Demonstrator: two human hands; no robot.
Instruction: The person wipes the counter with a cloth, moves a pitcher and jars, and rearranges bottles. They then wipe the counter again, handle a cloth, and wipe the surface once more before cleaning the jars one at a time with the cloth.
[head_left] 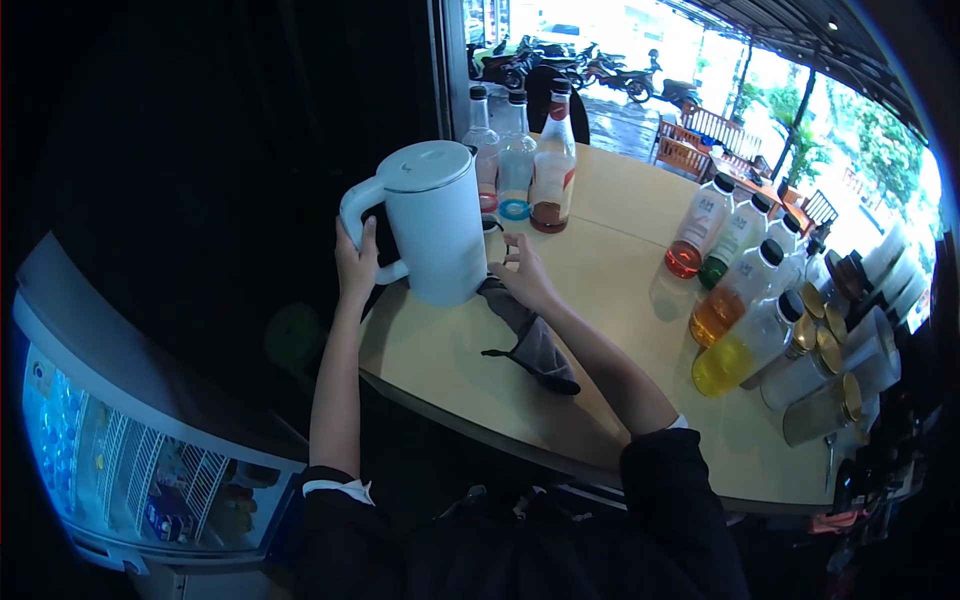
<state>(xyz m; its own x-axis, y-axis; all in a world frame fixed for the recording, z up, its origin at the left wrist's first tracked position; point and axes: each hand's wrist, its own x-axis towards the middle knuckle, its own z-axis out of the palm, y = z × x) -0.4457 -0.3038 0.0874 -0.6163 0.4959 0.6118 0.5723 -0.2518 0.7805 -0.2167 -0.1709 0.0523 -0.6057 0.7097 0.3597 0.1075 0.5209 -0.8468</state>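
A large white lidded jug (437, 225) stands upright near the left edge of the wooden table. My left hand (357, 262) is closed round its handle, on the jug's left side. On the other side, my right hand (524, 270) is raised with bent fingers, some of them apart, close to the jug's lower right; it appears to hold nothing. A dark crumpled cloth (540, 350) lies on the table below my right hand. Behind the jug is a small dark round item (489, 225), partly hidden.
Three tall bottles (515, 165) stand behind the jug. Along the right of the table (610, 250) are several bottles of coloured liquid (735, 355) and gold-lidded jars (825, 410). A lit fridge (150, 470) is at lower left. Motorbikes and chairs are outside.
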